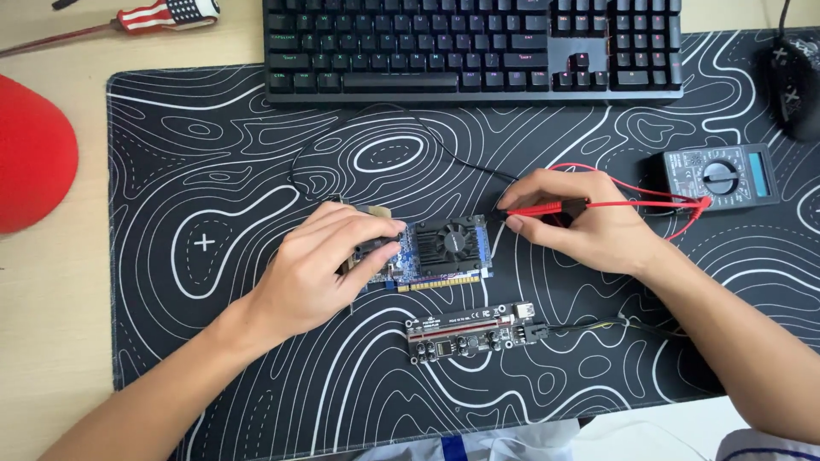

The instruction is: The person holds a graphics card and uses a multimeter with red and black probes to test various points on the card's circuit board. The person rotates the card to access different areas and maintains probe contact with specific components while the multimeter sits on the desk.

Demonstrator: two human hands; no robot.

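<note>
Blue circuit board [436, 252] with black fan is pinned flat by left hand [320, 265] fingers; red probe [542, 208] is pinched by right hand [581, 222] fingers.

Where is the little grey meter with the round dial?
In the head view the multimeter lies on the right side of the desk mat, below the keyboard's right end, beside the mouse, just beyond the right hand.

Both hands [316, 269] curled, fingertips pinched.

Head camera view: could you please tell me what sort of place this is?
Probably a computer desk used as an electronics bench: a keyboard, a multimeter, and a blue circuit board on a patterned desk mat.
</note>
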